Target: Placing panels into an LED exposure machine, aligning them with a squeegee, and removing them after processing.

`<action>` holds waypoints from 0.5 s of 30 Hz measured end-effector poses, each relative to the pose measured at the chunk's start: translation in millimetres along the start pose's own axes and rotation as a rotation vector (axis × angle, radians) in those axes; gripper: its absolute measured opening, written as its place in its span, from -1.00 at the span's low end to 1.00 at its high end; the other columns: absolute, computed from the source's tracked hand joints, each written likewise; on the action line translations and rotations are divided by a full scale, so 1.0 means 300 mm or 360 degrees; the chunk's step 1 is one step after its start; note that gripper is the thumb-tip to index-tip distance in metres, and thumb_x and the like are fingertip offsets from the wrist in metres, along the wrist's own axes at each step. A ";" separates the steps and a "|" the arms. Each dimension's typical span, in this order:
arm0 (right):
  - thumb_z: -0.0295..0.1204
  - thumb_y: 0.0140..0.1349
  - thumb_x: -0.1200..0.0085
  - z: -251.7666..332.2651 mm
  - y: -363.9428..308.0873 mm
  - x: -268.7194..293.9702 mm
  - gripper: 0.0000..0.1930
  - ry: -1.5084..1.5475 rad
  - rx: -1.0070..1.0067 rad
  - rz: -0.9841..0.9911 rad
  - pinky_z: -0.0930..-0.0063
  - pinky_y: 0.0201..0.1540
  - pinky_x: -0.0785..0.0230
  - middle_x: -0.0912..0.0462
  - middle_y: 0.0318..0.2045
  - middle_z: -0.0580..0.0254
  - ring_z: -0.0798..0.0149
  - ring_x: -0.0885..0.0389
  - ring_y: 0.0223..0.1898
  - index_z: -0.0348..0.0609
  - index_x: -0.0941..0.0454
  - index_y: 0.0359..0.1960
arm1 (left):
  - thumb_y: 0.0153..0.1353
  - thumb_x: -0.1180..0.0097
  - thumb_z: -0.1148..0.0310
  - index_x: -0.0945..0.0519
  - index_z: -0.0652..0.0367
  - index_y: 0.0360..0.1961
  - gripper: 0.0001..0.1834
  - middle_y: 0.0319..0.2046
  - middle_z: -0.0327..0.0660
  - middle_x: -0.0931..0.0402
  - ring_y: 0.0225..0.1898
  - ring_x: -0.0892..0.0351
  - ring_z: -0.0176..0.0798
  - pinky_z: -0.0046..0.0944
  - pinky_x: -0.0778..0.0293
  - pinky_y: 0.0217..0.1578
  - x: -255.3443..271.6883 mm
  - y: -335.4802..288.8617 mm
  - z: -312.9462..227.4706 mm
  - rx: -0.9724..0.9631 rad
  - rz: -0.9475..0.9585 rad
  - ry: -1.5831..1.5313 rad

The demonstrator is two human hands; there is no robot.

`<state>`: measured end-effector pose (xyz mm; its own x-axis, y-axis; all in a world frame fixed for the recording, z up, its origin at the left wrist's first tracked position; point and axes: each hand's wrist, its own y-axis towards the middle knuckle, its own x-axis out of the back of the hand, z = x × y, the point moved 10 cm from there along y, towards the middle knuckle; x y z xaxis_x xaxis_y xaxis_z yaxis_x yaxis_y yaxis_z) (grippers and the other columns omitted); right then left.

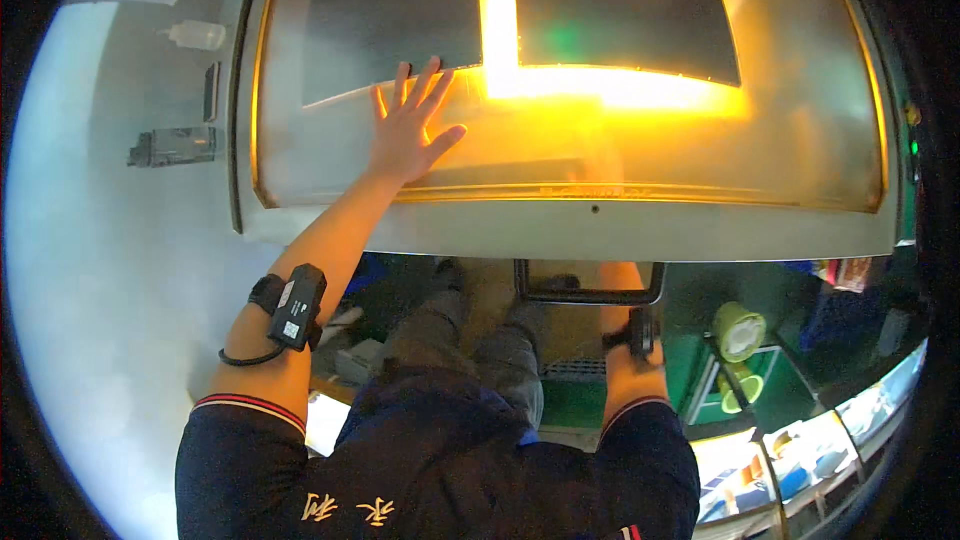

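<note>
My left hand [410,130] lies with fingers spread on a glossy framed surface [330,160] lit yellow-orange. Its fingertips reach the lower edge of the left dark rectangular sheet [390,20]. To the right is another dark sheet [620,10], with a bright band of light [500,20] between the two. The glow runs on along the right sheet's lower edge. My right forearm [622,320] goes under the front rim of the frame, behind a black handle [590,297]; the right hand itself is hidden there.
Left of the frame, a pale worktop [110,240] holds a white squeeze bottle [197,35], a thin dark flat object [211,92] and a grey transparent object [172,147]. At lower right, yellow-green rolls [740,331] sit near a metal rack on a green floor [690,290].
</note>
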<state>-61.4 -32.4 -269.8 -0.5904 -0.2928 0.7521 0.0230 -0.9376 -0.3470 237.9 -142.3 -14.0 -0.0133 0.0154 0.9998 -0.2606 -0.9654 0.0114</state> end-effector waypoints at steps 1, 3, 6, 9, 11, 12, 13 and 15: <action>-0.37 0.22 -0.03 -0.005 -0.002 0.005 -0.79 -0.0121 -0.0009 0.0049 0.17 -0.12 -0.47 -0.63 -0.28 0.05 0.10 -0.63 -0.24 -0.23 -0.55 -0.21 | 0.18 0.19 -0.42 -0.10 -0.29 0.45 -0.13 0.49 -0.37 0.12 0.49 0.24 0.09 0.49 0.37 0.32 -0.009 0.007 -0.020 -0.0030 0.0013 0.0023; -0.37 0.21 -0.04 0.050 0.006 -0.016 -0.79 -0.0238 0.0025 0.0120 0.16 -0.11 -0.48 -0.63 -0.27 0.04 0.08 -0.64 -0.24 -0.23 -0.55 -0.20 | 0.19 0.22 -0.43 -0.10 -0.29 0.45 -0.13 0.49 -0.36 0.11 0.49 0.25 0.11 0.47 0.39 0.33 0.008 -0.002 0.011 0.0004 -0.0003 -0.0035; -0.37 0.20 -0.04 0.113 -0.002 -0.020 -0.77 -0.0347 0.0063 0.0166 0.15 -0.10 -0.48 -0.64 -0.26 0.03 0.06 -0.64 -0.23 -0.22 -0.55 -0.18 | 0.20 0.24 -0.43 -0.10 -0.30 0.45 -0.14 0.49 -0.36 0.12 0.50 0.26 0.09 0.45 0.40 0.34 0.010 -0.009 0.020 0.0029 -0.0018 0.0002; -0.38 0.18 -0.05 0.148 -0.071 -0.028 -0.76 -0.0436 0.0084 0.0181 0.14 -0.10 -0.48 -0.64 -0.25 0.02 0.03 -0.65 -0.22 -0.22 -0.56 -0.16 | 0.21 0.24 -0.42 -0.10 -0.30 0.45 -0.15 0.50 -0.37 0.15 0.50 0.28 0.07 0.43 0.41 0.35 -0.007 -0.007 0.011 0.0025 0.0011 0.0026; -0.38 0.18 -0.05 0.152 -0.131 -0.023 -0.75 -0.0495 0.0092 0.0185 0.13 -0.09 -0.48 -0.65 -0.24 0.01 0.02 -0.65 -0.21 -0.22 -0.56 -0.15 | 0.22 0.22 -0.39 -0.09 -0.30 0.45 -0.17 0.50 -0.38 0.17 0.51 0.29 0.04 0.42 0.41 0.36 0.003 0.000 -0.014 0.0010 -0.0011 0.0007; -0.38 0.17 -0.06 0.161 -0.150 -0.005 -0.74 -0.0526 0.0098 0.0184 0.12 -0.09 -0.48 -0.65 -0.24 0.00 0.01 -0.65 -0.21 -0.22 -0.56 -0.14 | 0.22 0.22 -0.39 -0.09 -0.31 0.45 -0.17 0.50 -0.39 0.18 0.51 0.30 0.03 0.42 0.42 0.36 -0.004 -0.004 -0.012 0.0018 0.0018 0.0033; -0.38 0.17 -0.06 0.146 -0.167 0.034 -0.74 -0.0544 0.0091 0.0185 0.12 -0.09 -0.49 -0.65 -0.24 0.00 0.00 -0.65 -0.21 -0.21 -0.56 -0.13 | 0.22 0.22 -0.39 -0.08 -0.31 0.45 -0.17 0.50 -0.40 0.19 0.51 0.31 0.03 0.42 0.43 0.36 -0.012 0.002 -0.014 0.0023 0.0045 0.0052; -0.38 0.16 -0.06 0.094 -0.233 0.138 -0.73 -0.0538 0.0033 0.0183 0.11 -0.08 -0.49 -0.65 -0.23 -0.01 -0.01 -0.65 -0.20 -0.21 -0.56 -0.12 | 0.22 0.19 -0.37 -0.07 -0.32 0.45 -0.17 0.50 -0.43 0.20 0.51 0.32 0.02 0.42 0.43 0.36 0.004 -0.004 -0.017 0.0017 0.0012 0.0017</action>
<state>-64.8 15.7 -198.6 -0.2826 -0.4388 0.8530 0.0922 -0.8975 -0.4312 233.3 -139.9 -12.9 -0.0254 0.0107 0.9996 -0.2500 -0.9682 0.0040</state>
